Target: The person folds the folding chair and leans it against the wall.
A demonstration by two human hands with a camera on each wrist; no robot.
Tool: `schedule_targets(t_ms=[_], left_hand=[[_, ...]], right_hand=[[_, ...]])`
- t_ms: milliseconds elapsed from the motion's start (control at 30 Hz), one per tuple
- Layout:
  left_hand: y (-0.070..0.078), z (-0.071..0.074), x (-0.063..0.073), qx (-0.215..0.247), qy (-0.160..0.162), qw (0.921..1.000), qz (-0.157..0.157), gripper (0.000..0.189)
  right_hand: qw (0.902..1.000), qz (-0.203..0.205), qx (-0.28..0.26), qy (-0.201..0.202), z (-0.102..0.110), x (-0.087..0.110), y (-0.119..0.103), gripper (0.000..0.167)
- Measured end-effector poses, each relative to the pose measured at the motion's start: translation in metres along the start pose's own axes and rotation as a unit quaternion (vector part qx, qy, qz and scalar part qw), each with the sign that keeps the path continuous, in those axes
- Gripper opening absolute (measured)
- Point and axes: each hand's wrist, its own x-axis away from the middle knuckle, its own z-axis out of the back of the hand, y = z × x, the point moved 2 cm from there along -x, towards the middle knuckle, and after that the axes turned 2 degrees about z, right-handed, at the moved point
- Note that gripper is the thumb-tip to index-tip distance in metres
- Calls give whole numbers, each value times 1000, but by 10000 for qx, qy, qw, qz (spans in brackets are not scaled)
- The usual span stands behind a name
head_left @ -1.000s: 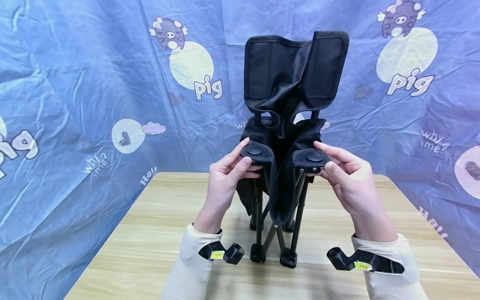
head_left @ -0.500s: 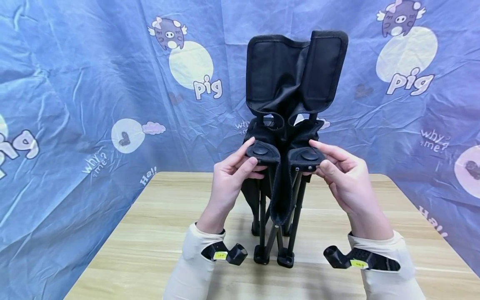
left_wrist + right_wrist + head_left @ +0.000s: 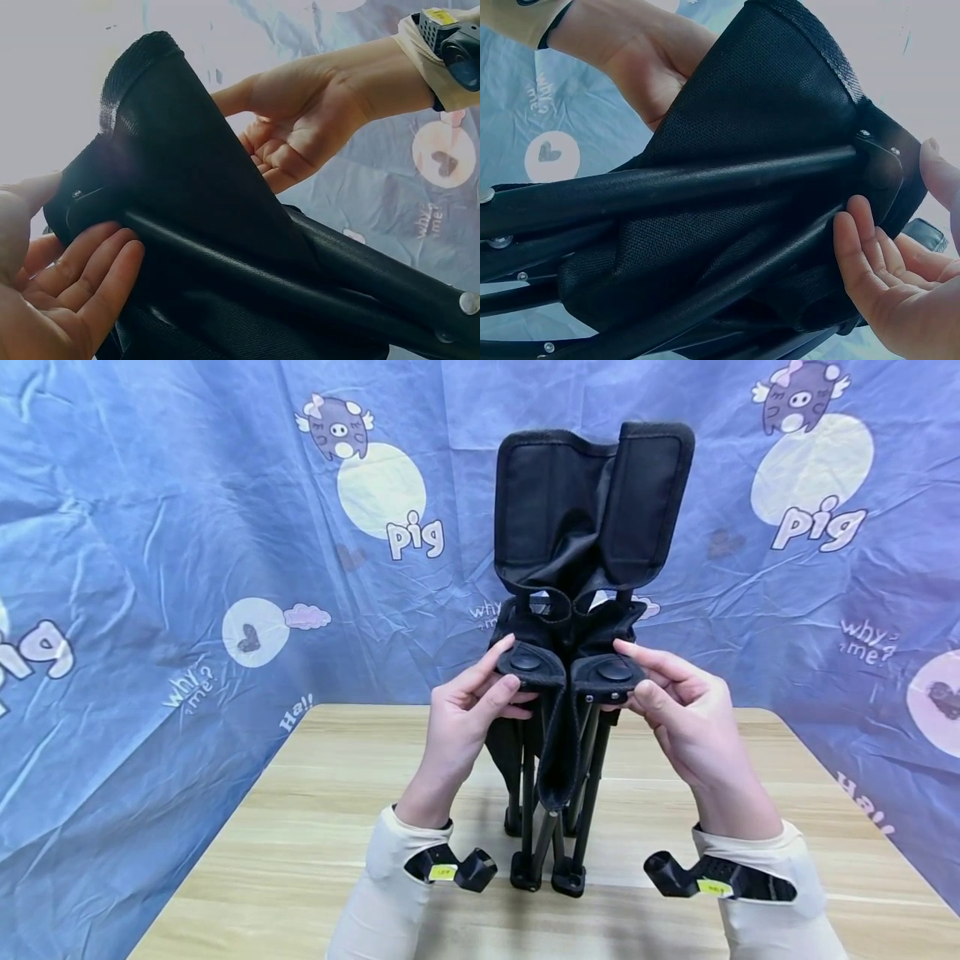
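A small black folding chair [image 3: 555, 518] stands upright on the table, partly folded, its fabric seat sagging in a deep crease between two front corners. My left hand [image 3: 472, 702] grips the left front corner [image 3: 525, 667], thumb in front and fingers beneath. On the other side my right hand [image 3: 678, 714] pinches the right front corner [image 3: 611, 670] in the same way. Dark tube legs [image 3: 592, 793] cross below and end in black feet. In the left wrist view, the fingers [image 3: 97, 262] lie under the corner beside a tube; the right wrist view shows the right fingers [image 3: 866, 240] likewise.
The chair's feet rest on a light wood table [image 3: 322, 860]. A blue cloth [image 3: 187, 527] printed with pigs and words hangs behind and at both sides. Each wrist carries a black camera [image 3: 472, 870] over a cream sleeve [image 3: 382, 893].
Both hands have moved inward, bringing the two front corners closer together. The front feet have drawn nearer each other, and the chair is narrower.
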Motion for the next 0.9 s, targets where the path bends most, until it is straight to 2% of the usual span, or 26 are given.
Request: schedule_targets(t_ms=[367, 667, 900], left_hand=[[3, 1, -3, -164, -301, 9994, 14, 54], [4, 2, -4, -204, -269, 9994, 55, 55], [4, 1, -1, -7, -223, 9997, 141, 51]], right_hand=[[9999, -37, 94, -104, -2, -2, 1, 35], [9998, -47, 100, -155, -2, -4, 1, 35], [9996, -42, 244, 94, -3, 0, 1, 33]])
